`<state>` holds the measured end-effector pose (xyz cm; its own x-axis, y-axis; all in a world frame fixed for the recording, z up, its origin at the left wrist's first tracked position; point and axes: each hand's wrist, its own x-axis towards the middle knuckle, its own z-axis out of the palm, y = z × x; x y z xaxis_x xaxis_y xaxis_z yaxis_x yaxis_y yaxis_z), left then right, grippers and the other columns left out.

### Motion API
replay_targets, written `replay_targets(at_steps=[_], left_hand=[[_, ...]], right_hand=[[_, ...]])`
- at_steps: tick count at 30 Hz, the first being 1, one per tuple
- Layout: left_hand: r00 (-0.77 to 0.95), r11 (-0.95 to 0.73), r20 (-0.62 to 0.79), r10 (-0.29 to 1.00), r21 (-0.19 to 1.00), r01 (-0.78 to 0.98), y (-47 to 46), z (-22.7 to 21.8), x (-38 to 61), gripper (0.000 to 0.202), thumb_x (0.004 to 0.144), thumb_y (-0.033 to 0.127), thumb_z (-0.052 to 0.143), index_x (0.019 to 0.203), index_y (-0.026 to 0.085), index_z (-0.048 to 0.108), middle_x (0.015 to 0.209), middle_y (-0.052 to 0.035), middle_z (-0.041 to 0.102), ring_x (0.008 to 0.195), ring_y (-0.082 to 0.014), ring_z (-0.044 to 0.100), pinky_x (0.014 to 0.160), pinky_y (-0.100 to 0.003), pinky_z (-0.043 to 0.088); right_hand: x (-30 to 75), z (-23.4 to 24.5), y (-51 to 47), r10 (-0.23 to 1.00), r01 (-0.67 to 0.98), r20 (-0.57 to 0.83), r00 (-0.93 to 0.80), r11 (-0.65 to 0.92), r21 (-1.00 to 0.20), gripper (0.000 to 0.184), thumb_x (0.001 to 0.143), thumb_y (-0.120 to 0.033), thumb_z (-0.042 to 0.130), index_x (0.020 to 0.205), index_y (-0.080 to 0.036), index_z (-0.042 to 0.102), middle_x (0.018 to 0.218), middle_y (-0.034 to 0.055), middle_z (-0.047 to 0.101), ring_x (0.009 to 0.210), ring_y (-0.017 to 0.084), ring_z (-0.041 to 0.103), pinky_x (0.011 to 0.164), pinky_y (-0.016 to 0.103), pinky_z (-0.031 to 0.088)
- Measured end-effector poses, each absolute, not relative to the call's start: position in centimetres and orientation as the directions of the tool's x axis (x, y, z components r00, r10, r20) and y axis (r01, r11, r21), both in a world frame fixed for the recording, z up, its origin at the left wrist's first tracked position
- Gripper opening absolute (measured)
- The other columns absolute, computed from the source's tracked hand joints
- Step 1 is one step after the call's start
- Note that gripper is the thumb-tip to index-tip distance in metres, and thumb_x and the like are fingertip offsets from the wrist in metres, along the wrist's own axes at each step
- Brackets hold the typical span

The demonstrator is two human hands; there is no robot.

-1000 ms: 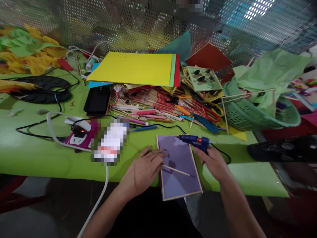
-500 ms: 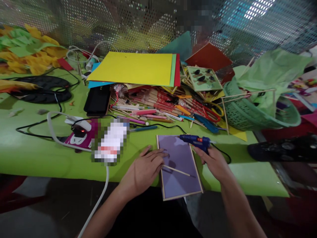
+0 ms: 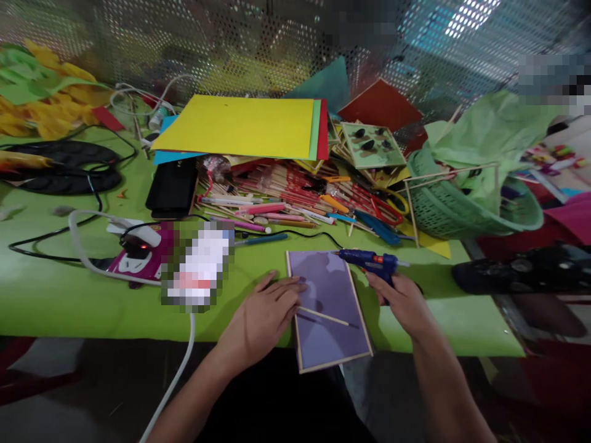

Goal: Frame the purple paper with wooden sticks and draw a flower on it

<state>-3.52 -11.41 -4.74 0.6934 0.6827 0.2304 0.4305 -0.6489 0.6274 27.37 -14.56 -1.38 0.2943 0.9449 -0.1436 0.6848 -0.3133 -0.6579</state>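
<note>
A purple board (image 3: 325, 332) edged with thin wooden strips lies in front of me, its near end jutting past the table edge. My left hand (image 3: 265, 307) rests over the board's left edge, fingers mostly closed, with a thin wooden stick (image 3: 325, 316) pinched and slanting across the purple surface. In my right hand (image 3: 401, 298) is a blue hot glue gun (image 3: 372, 261), gripped by its handle at the board's right side. Its nozzle points left over the board's far end; whether it touches cannot be told.
Left of the board lie a blurred-out phone (image 3: 199, 264) and a purple power strip (image 3: 142, 255) with cables. Behind are pens, sticks and pliers (image 3: 378, 227), under stacked yellow card (image 3: 240, 126). A green basket (image 3: 475, 209) stands right, near a dark object (image 3: 521, 271).
The whole view has shifted slightly, so most things sit further left. The glue gun has moved a little rightward relative to the board. My left hand keeps its place with the stick.
</note>
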Motion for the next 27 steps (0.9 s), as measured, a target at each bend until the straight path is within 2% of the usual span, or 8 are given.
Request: replay_targets(at_steps=[11, 17, 20, 23, 27], left_hand=[[0.696, -0.631, 0.205, 0.688, 0.643, 0.434, -11.44, -4.96, -3.47, 0.019, 0.105, 0.023, 0.042, 0.110, 0.024, 0.061, 0.139, 0.0011, 0.067, 0.137, -0.0151, 0.055, 0.123, -0.048, 0.030], [0.702, -0.629, 0.197, 0.685, 0.645, 0.434, -11.44, -4.90, -3.52, 0.019, 0.105, 0.022, 0.043, 0.110, 0.024, 0.062, 0.139, -0.0014, 0.067, 0.138, -0.0161, 0.054, 0.123, -0.047, 0.030], [0.708, -0.634, 0.194, 0.679, 0.642, 0.431, -11.41, -4.91, -3.50, 0.020, 0.105, 0.022, 0.043, 0.112, 0.024, 0.062, 0.139, -0.0023, 0.067, 0.138, -0.0170, 0.054, 0.124, -0.048, 0.029], [0.708, -0.638, 0.198, 0.678, 0.638, 0.432, -11.43, -5.00, -3.46, 0.021, 0.105, 0.023, 0.042, 0.115, 0.024, 0.061, 0.140, -0.0021, 0.066, 0.138, -0.0166, 0.054, 0.123, -0.048, 0.030], [0.705, -0.640, 0.204, 0.679, 0.635, 0.433, -11.49, -5.03, -3.47, 0.021, 0.106, 0.023, 0.042, 0.115, 0.023, 0.061, 0.140, -0.0022, 0.066, 0.138, -0.0163, 0.055, 0.123, -0.048, 0.030]], right_hand=[[27.13, -1.74, -14.25, 0.960, 0.738, -0.148, 0.236, -0.276, -0.615, 0.046, 0.091, -0.064, 0.054, 0.076, -0.021, 0.064, 0.052, -0.0009, 0.057, 0.052, 0.019, 0.055, 0.053, 0.030, 0.040], [27.30, -1.31, -14.31, 0.954, 0.757, -0.130, 0.269, -0.293, -0.585, 0.043, 0.089, -0.062, 0.055, 0.078, -0.021, 0.064, 0.052, -0.0011, 0.056, 0.049, 0.018, 0.053, 0.051, 0.030, 0.038], [27.29, -1.16, -14.39, 0.951, 0.737, -0.125, 0.283, -0.300, -0.606, 0.043, 0.088, -0.063, 0.057, 0.078, -0.021, 0.064, 0.050, -0.0014, 0.054, 0.048, 0.018, 0.052, 0.050, 0.030, 0.038], [26.95, -1.16, -14.29, 0.957, 0.720, -0.132, 0.259, -0.282, -0.633, 0.043, 0.089, -0.061, 0.057, 0.081, -0.020, 0.066, 0.053, -0.0011, 0.055, 0.050, 0.018, 0.053, 0.051, 0.030, 0.039], [26.68, -1.23, -14.10, 0.963, 0.755, -0.134, 0.233, -0.266, -0.599, 0.043, 0.090, -0.060, 0.055, 0.084, -0.020, 0.068, 0.053, -0.0009, 0.057, 0.050, 0.018, 0.053, 0.051, 0.030, 0.038]])
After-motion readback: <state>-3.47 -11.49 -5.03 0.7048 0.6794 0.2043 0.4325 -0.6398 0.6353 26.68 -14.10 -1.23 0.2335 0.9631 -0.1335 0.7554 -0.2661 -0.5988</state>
